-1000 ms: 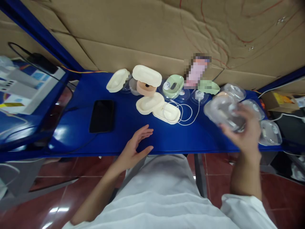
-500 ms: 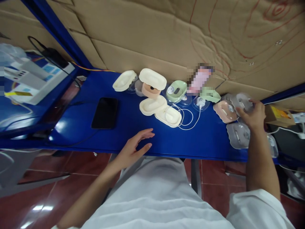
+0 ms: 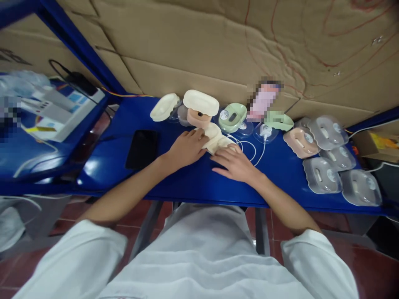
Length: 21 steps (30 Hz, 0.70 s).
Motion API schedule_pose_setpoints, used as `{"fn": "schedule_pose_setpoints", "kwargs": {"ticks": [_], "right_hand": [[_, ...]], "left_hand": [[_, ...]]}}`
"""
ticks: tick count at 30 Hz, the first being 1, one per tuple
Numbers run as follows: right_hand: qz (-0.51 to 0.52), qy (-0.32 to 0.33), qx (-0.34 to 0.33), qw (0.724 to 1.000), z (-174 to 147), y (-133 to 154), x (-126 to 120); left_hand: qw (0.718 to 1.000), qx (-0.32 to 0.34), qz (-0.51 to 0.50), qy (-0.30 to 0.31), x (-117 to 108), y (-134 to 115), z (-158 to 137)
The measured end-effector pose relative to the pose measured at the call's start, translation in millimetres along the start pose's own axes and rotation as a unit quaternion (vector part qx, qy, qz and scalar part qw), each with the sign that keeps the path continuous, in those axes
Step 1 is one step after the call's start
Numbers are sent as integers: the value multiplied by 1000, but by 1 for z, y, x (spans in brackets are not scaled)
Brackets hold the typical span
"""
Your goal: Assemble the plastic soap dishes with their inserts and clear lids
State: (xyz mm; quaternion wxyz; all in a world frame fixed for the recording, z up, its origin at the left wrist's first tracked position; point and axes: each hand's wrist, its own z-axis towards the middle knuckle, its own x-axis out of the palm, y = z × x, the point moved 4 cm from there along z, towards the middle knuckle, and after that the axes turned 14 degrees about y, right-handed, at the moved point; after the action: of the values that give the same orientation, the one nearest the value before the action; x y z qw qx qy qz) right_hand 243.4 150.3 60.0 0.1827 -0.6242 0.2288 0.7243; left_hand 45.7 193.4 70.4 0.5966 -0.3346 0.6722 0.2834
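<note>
Two cream soap-dish-like trays lie at the middle of the blue table. My left hand (image 3: 188,147) is curled over the near left edge of the left cream dish (image 3: 212,132), covering part of it. Over the right cream dish (image 3: 225,142) my right hand (image 3: 233,162) bends its fingers, its thumb lower and apart. Both dishes touch or overlap; the hands hide much of them. Just behind stand a cream dish (image 3: 201,102) on top of a peach one (image 3: 198,118), and a green dish (image 3: 233,118) with a clear round sticker.
A black phone (image 3: 141,148) lies left of my hands. A thin white cable (image 3: 249,146) loops to the right. Clear dishes (image 3: 322,175) and a peach dish (image 3: 301,142) cluster at the right. A pixelated upright panel (image 3: 264,99) leans against the cardboard wall (image 3: 187,54).
My right hand has left the clear dishes at the far right and come to the right cream dish. My left hand has moved up and forward onto the left cream dish.
</note>
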Motion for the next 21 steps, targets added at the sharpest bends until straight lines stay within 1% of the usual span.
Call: {"fn": "schedule_pose_setpoints", "kwargs": {"ticks": [2, 4, 6, 9, 11, 12, 13, 15, 18, 21], "right_hand": [[11, 10, 0, 1000, -4, -3, 8], [25, -5, 31, 999, -16, -14, 7], [20, -36, 93, 995, -28, -28, -2], [-19, -96, 209, 973, -40, -48, -18], [-33, -125, 253, 959, -43, -54, -25], [-31, -133, 261, 956, -43, -55, -27], [-26, -138, 260, 955, -42, -54, -28], [-11, -140, 232, 963, -38, -47, -28], [-1, -123, 152, 981, -29, -30, -23], [-16, -83, 89, 993, -21, -17, -15]], "left_hand": [[1000, 9, -9, -14, 3, 2, -1], [999, 22, -29, -31, 6, 2, -6], [997, 36, -51, -45, 9, 2, -11], [993, 55, -86, -60, 10, 1, -14], [989, 73, -114, -67, 11, 0, -14], [985, 87, -129, -69, 11, 0, -14], [982, 105, -140, -70, 12, -2, -13], [974, 150, -155, -72, 16, -5, -12], [963, 201, -164, -74, 25, -9, -7], [952, 222, -190, -87, 26, -6, -3]]}}
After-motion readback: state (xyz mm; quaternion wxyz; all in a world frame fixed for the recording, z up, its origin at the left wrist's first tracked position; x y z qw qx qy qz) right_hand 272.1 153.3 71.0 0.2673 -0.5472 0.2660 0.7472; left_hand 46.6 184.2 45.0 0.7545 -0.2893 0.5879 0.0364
